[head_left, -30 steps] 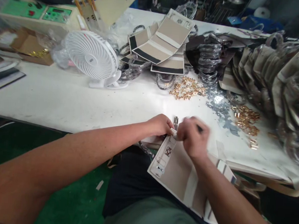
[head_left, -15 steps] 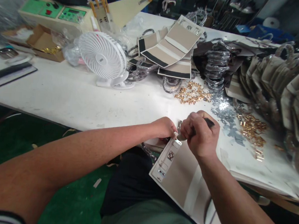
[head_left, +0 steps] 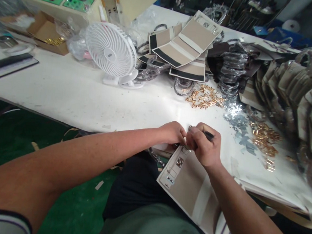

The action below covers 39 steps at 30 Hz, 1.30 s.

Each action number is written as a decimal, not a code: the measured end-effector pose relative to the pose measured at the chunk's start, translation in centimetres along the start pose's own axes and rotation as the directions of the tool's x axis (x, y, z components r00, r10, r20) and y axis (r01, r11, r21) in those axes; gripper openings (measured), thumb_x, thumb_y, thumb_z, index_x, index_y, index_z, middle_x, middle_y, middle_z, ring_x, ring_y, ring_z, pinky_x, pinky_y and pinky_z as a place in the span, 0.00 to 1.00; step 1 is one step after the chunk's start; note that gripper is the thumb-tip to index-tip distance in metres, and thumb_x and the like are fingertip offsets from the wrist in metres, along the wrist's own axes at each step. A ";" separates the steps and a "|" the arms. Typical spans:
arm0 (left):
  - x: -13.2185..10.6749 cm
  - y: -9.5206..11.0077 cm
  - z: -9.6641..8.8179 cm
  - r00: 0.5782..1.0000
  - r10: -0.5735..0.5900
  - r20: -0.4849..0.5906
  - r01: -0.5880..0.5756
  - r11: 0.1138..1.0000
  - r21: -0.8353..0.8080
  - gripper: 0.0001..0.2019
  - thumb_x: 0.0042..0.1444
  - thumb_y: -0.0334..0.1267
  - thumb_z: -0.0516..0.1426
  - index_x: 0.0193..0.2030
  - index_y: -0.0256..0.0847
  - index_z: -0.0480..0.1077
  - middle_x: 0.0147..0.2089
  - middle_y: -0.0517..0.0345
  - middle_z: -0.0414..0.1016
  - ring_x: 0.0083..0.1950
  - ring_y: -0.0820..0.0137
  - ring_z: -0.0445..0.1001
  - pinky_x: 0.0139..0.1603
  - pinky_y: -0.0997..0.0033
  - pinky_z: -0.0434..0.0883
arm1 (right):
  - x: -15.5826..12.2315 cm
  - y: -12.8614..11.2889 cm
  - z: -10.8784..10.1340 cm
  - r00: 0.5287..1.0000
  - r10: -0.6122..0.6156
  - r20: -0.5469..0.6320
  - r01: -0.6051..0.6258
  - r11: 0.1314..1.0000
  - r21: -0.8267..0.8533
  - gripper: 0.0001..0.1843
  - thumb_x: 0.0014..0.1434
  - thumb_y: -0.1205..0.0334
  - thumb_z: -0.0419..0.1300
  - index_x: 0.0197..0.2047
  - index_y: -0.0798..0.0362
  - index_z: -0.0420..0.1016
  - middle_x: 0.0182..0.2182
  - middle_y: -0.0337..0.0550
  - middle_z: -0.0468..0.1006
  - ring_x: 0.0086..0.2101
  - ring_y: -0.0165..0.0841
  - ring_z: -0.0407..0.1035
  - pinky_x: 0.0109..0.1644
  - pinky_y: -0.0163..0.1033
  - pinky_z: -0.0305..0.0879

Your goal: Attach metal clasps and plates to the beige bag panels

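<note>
A beige panel [head_left: 191, 183] with pale strips and small metal fittings along one end lies tilted across my lap and the table edge. My left hand [head_left: 173, 132] is closed, its fingertips pinching the panel's far corner. My right hand [head_left: 204, 143] is wrapped round a tool with a dark handle [head_left: 208, 135], whose end sticks out above the fist. Its working end is hidden by my fingers, close against that corner. A metal plate [head_left: 170, 179] sits at the near end of the panel's strip. Below my left wrist shows a plastic-wrapped handle [head_left: 155, 157].
Gold-coloured fasteners [head_left: 204, 96] lie piled beyond my hands, with flat silver pieces [head_left: 238, 122] and a second gold pile [head_left: 266, 139] to the right. A white fan [head_left: 111, 51] stands left of stacked panels [head_left: 188, 39]. Wrapped bag pieces [head_left: 294, 84] crowd the right side.
My right hand has moved slightly left and down, closer to my left fingertips, covering the panel corner and the metal that showed there. My left hand keeps its pinch.
</note>
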<state>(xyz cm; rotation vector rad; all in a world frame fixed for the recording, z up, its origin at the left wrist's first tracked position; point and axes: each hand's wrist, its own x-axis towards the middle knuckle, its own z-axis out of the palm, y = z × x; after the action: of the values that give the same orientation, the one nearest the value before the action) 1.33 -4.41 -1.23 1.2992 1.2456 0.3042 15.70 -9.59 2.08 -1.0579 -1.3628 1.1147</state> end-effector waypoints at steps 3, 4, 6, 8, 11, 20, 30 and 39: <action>-0.8 0.3 0.0 0.998 0.055 0.021 -0.055 0.998 0.031 0.03 0.48 0.29 0.68 0.32 0.36 0.82 0.24 0.61 0.75 0.24 0.72 0.70 0.24 0.75 0.66 | -0.1 -0.8 -0.1 0.992 -0.093 -0.084 0.107 0.978 0.177 0.20 0.65 0.57 0.64 0.24 0.48 0.62 0.14 0.29 0.62 0.16 0.27 0.56 0.20 0.35 0.55; -1.0 0.4 0.0 0.998 0.059 0.025 -0.060 0.998 0.036 0.04 0.49 0.29 0.67 0.34 0.35 0.83 0.24 0.60 0.75 0.24 0.72 0.71 0.24 0.75 0.67 | 0.0 -1.0 -0.1 0.986 -0.127 -0.111 0.149 0.963 0.222 0.20 0.65 0.58 0.64 0.24 0.48 0.62 0.14 0.29 0.61 0.15 0.27 0.55 0.20 0.35 0.55; -1.1 0.6 0.0 0.998 0.057 0.031 -0.057 0.998 0.027 0.04 0.50 0.28 0.66 0.34 0.34 0.83 0.23 0.59 0.74 0.23 0.72 0.71 0.23 0.76 0.67 | -0.1 -1.3 0.1 0.975 -0.176 -0.133 0.205 0.946 0.252 0.20 0.64 0.58 0.64 0.24 0.48 0.61 0.15 0.29 0.61 0.15 0.27 0.56 0.20 0.35 0.56; -1.0 0.6 0.0 0.998 0.051 0.020 -0.051 0.999 0.008 0.02 0.50 0.27 0.66 0.32 0.33 0.82 0.21 0.61 0.72 0.22 0.73 0.69 0.22 0.76 0.66 | -0.2 -1.0 0.2 0.978 -0.162 -0.129 0.187 0.959 0.212 0.20 0.64 0.58 0.64 0.24 0.47 0.61 0.15 0.30 0.63 0.16 0.28 0.57 0.20 0.36 0.56; -0.6 0.2 0.0 0.999 0.035 0.012 -0.034 0.999 -0.036 0.01 0.51 0.29 0.66 0.29 0.34 0.80 0.21 0.62 0.71 0.21 0.74 0.68 0.21 0.76 0.67 | -0.4 -0.3 0.1 0.989 -0.090 -0.114 0.107 0.982 0.156 0.20 0.65 0.58 0.63 0.24 0.48 0.62 0.15 0.30 0.63 0.17 0.28 0.58 0.21 0.35 0.55; -0.8 -0.7 -0.4 0.999 0.036 -0.022 -0.036 0.999 0.009 0.03 0.43 0.32 0.66 0.24 0.39 0.76 0.19 0.64 0.69 0.21 0.71 0.69 0.22 0.74 0.64 | -1.7 -0.5 0.3 0.993 -0.119 0.003 0.117 0.970 -0.215 0.24 0.68 0.51 0.59 0.22 0.50 0.63 0.19 0.34 0.66 0.22 0.29 0.60 0.27 0.36 0.55; -2.7 1.2 -0.2 0.961 0.256 -0.105 -0.224 0.943 0.246 0.07 0.45 0.36 0.64 0.32 0.38 0.78 0.26 0.59 0.75 0.29 0.66 0.73 0.29 0.69 0.65 | -0.2 -3.7 -15.4 0.965 0.056 -0.256 -0.262 0.209 -0.942 0.21 0.66 0.45 0.60 0.51 0.51 0.81 0.46 0.56 0.85 0.45 0.51 0.79 0.46 0.47 0.68; -9.7 5.7 1.3 0.864 0.499 -0.070 -0.388 0.748 0.538 0.11 0.56 0.42 0.59 0.40 0.41 0.80 0.39 0.57 0.82 0.41 0.61 0.80 0.42 0.67 0.71 | -10.1 -2.6 -12.8 0.993 -0.074 -0.092 -0.023 0.641 -0.767 0.39 0.57 0.40 0.67 0.68 0.47 0.74 0.64 0.55 0.75 0.62 0.56 0.70 0.65 0.57 0.65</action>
<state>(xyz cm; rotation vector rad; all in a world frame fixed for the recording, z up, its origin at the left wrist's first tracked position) 1.21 -10.76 8.18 2.0866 1.2178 0.4866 29.14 -19.05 3.23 -1.6720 -1.8040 0.3855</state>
